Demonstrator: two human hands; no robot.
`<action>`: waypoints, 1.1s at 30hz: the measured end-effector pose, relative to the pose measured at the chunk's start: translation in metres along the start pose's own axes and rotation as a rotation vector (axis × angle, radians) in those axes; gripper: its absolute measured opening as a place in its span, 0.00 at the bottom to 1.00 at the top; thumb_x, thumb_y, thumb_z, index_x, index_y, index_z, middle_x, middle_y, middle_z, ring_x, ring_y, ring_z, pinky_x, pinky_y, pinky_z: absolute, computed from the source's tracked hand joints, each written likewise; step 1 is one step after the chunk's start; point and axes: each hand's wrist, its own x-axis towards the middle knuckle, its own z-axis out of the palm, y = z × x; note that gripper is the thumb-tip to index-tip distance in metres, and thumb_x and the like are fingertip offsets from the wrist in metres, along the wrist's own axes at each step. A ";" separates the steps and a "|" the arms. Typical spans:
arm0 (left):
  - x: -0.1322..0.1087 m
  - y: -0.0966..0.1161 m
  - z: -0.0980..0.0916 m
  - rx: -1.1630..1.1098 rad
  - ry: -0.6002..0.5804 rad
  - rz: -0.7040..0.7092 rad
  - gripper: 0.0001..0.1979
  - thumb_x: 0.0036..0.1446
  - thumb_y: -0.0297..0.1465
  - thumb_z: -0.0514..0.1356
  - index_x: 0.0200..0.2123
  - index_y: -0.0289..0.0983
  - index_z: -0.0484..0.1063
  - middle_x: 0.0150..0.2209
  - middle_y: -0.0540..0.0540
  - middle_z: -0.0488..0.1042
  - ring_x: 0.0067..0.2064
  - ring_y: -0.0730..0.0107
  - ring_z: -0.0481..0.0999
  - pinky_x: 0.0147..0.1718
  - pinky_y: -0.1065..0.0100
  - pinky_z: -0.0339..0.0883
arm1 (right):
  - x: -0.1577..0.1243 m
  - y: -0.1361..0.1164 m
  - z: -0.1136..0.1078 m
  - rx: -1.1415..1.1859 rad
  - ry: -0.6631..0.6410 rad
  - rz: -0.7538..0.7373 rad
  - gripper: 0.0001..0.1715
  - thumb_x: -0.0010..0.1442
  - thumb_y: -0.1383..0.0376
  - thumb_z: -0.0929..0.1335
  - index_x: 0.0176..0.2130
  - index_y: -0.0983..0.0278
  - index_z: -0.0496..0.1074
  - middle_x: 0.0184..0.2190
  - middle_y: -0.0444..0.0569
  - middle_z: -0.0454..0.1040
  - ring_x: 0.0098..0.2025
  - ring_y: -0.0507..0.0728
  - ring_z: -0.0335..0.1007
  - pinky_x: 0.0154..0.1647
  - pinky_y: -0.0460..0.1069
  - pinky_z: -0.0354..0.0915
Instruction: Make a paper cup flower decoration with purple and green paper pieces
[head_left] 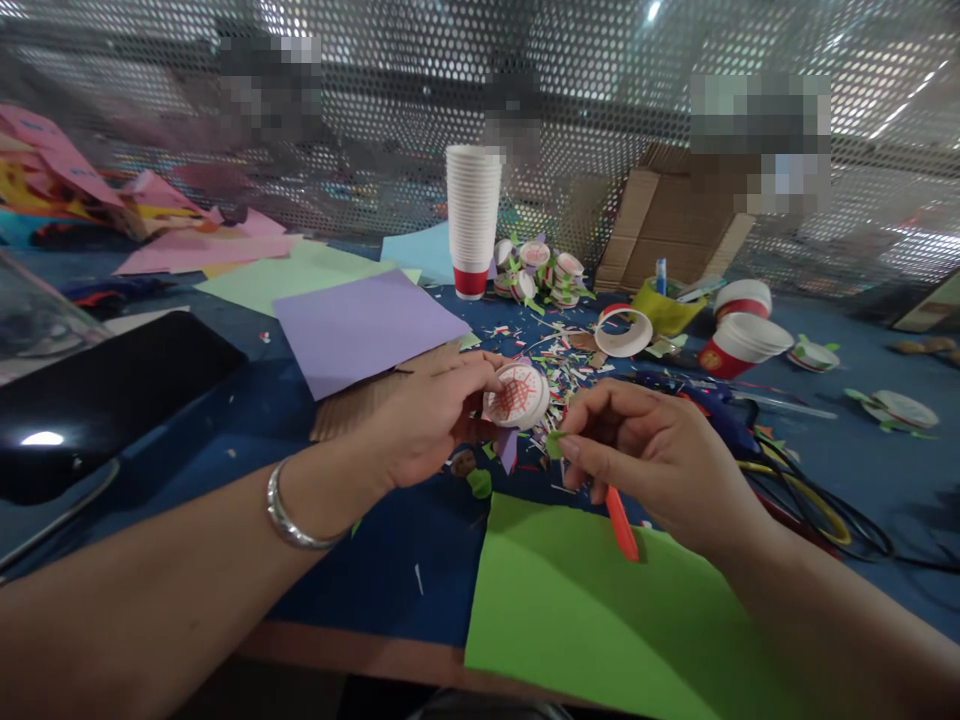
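My left hand [442,405], with a silver bangle at the wrist, grips a cut-down paper cup base [519,393]. Red crossing lines are drawn on its white round face. To its right, my right hand [637,440] pinches a small green paper piece [555,444] between thumb and fingertips. The two hands are a short gap apart. Below the right hand's fingers shows an orange-red tool handle [622,525]; whether the hand touches it I cannot tell. A green paper sheet [600,620] lies under the right forearm, at the table's front edge.
Beyond the hands are paper scraps [570,375], a tall stack of paper cups [472,220] and several decorated cup bases [536,270]. A purple sheet [371,325] lies left. On the right are a cut cup ring [622,330], cups [742,340] and cables [817,510].
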 end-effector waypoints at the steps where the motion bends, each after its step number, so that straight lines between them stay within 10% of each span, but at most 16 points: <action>1: 0.000 0.000 0.000 0.006 -0.008 -0.003 0.04 0.51 0.27 0.60 0.31 0.35 0.75 0.30 0.46 0.73 0.29 0.69 0.72 0.24 0.69 0.73 | 0.000 0.001 0.000 -0.010 0.001 -0.005 0.07 0.55 0.67 0.75 0.35 0.62 0.73 0.23 0.40 0.76 0.22 0.48 0.73 0.21 0.40 0.71; 33: -0.003 -0.004 0.007 0.084 0.042 -0.063 0.03 0.53 0.27 0.63 0.33 0.33 0.75 0.30 0.46 0.76 0.28 0.74 0.72 0.27 0.73 0.65 | 0.002 0.010 0.001 -0.168 -0.040 -0.110 0.11 0.60 0.68 0.73 0.36 0.60 0.66 0.29 0.38 0.67 0.27 0.47 0.66 0.27 0.45 0.64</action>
